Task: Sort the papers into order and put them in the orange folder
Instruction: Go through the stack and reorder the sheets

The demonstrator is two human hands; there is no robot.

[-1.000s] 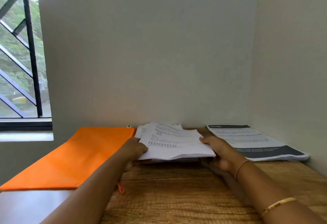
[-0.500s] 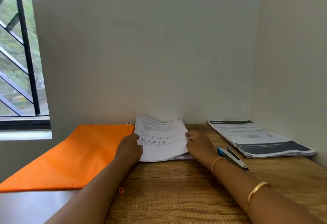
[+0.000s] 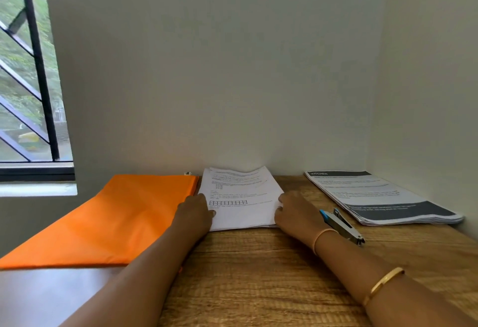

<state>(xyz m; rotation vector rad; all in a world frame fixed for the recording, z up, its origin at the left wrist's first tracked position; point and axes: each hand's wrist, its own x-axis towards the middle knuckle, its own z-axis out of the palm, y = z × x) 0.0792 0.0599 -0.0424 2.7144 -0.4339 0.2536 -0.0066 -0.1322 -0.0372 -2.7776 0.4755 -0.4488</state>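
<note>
My papers [image 3: 240, 197], lifted a second ago, now lie flat on the worktop [image 3: 258, 275] beside the orange folder [image 3: 129, 210]. My left hand [image 3: 194, 210] and right hand [image 3: 294, 210] flank the stack; I cannot tell whether they grip it. Filing looks next.

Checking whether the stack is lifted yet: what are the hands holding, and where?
The paper stack lies on the table, left hand at its left edge, right hand at its right edge; a real grip cannot be told.

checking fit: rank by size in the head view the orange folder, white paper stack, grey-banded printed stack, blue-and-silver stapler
1. orange folder, largest.
2. white paper stack and grey-banded printed stack look alike, so unranked.
3. blue-and-silver stapler, smallest.
</note>
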